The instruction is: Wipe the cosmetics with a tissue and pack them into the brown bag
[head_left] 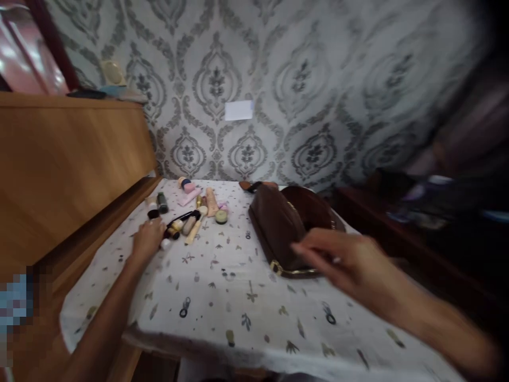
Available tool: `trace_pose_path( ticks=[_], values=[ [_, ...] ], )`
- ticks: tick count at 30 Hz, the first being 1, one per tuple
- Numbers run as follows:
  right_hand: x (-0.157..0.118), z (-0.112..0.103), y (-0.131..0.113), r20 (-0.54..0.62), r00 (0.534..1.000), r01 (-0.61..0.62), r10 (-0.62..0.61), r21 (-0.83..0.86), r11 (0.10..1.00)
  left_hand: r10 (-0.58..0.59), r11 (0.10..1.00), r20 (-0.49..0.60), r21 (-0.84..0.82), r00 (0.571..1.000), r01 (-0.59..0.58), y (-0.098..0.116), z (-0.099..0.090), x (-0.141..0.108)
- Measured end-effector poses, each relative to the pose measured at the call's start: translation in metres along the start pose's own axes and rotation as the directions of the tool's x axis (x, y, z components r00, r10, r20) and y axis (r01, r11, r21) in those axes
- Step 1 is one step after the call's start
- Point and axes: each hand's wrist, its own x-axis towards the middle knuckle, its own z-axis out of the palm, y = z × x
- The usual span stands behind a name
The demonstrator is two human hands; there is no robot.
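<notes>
My left hand is at the near left edge of a group of cosmetics, its fingers curled downward beside a dark round lid. Whatever its fingertips hold is hidden. My right hand, smeared by motion, is in front of a brown handbag with gold trim. Its thumb and fingers are drawn together, and I cannot make out anything between them. Among the cosmetics are a peach tube, a small round green jar, a dark green bottle and a pale-handled brush.
A white patterned cloth covers the table. A wooden cabinet borders it on the left. Behind stands a wallpapered wall with a white plate on it. Dark blurred furniture lies to the right.
</notes>
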Motion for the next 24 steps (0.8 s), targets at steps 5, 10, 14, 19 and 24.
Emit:
trace_pose_path(
  ticks=[5, 10, 14, 19, 24],
  values=[
    [-0.004, 0.088, -0.035, 0.328, 0.925, 0.15, -0.193, 0.154, 0.977, -0.001, 0.998, 0.035, 0.067, 0.999, -0.002, -0.013, 0.012, -0.007],
    [0.012, 0.157, -0.044, 0.404, 0.897, 0.007, -0.179, 0.391, 0.92, -0.023, 0.997, -0.042, 0.074, 0.999, 0.026, -0.01, 0.011, -0.022],
    [0.026, 0.192, -0.054, 0.406, 0.91, -0.155, -0.081, 0.516, 0.842, -0.035, 0.998, -0.055, 0.058, 0.998, 0.038, -0.008, 0.011, -0.037],
    [0.029, 0.229, -0.052, 0.396, 0.918, -0.287, 0.015, 0.637, 0.715, 0.023, 0.999, -0.032, 0.046, 0.999, -0.021, 0.006, 0.017, -0.053],
    [0.023, 0.253, -0.045, 0.444, 0.891, -0.438, 0.091, 0.794, 0.421, 0.108, 0.988, -0.096, -0.098, 0.99, -0.117, 0.024, 0.023, -0.063]
  ],
)
